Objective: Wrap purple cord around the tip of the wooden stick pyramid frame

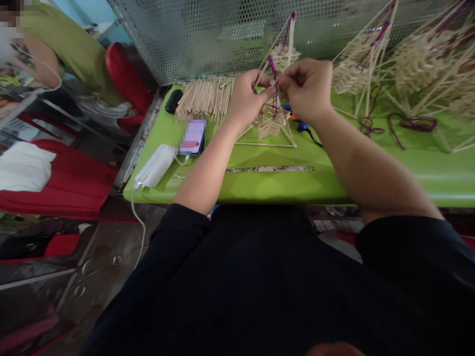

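Note:
A pyramid-shaped frame of thin wooden sticks (265,144) stands on the green table, with a stacked stick shape (269,126) inside it. Purple cord (273,66) is wound about its upper part. My left hand (248,98) is closed at the top of this frame, fingers around the sticks and cord. Close beside it, my right hand (308,89) pinches at the cord with thumb and fingertips together; the bit between them is mostly hidden. Under my right hand lies a blue and orange tool (297,118), possibly a glue gun, partly covered.
Loose wooden sticks (208,99) lie at the back left, near a phone (193,137) and a white power bank (155,165). A flat strip (270,169) lies in front. More stick frames (356,74) and purple cord (415,122) occupy the right. Behind is a perforated metal panel (208,34); a person (74,49) sits left.

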Motion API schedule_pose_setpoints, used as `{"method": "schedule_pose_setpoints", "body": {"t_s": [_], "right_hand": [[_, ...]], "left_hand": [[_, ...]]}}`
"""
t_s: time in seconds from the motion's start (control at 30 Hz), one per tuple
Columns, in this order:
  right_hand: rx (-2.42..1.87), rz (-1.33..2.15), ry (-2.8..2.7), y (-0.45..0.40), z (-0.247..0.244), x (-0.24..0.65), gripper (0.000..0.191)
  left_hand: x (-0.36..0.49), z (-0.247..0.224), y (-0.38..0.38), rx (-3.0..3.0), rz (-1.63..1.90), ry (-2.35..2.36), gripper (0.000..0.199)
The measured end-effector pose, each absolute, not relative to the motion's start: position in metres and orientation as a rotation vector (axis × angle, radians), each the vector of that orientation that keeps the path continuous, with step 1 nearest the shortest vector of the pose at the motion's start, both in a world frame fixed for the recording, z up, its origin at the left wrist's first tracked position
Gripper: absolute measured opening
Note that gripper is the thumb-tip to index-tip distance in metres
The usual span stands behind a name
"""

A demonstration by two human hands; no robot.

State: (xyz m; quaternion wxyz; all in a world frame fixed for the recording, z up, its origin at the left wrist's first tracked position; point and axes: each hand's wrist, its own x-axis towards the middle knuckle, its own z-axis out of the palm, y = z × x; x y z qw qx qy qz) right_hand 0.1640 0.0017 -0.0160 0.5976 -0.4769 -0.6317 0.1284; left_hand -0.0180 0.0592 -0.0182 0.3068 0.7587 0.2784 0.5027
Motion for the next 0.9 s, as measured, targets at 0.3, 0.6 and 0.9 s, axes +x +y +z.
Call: {"method": "schedule_pose_setpoints", "body": {"t_s": [0.3,0.6,0.9], "right_hand": [[-1.111,0.295,-1.515,-0.001,-0.017,0.167,0.016],[-1.033,0.203,-1.535,0.004,-0.023,0.171,0.003],[-1.040,0.274,-1.531,-0.001,-0.022,0.173,0.009]], "left_hand": [[-0.017,-0.017,0.058,2.004,1.347,0.729,0.020],[-0.019,-0.015,0.056,2.015,1.314,0.738,0.018],[-0.018,-0.017,0.059,2.013,1.325,0.688,0.019]]}}
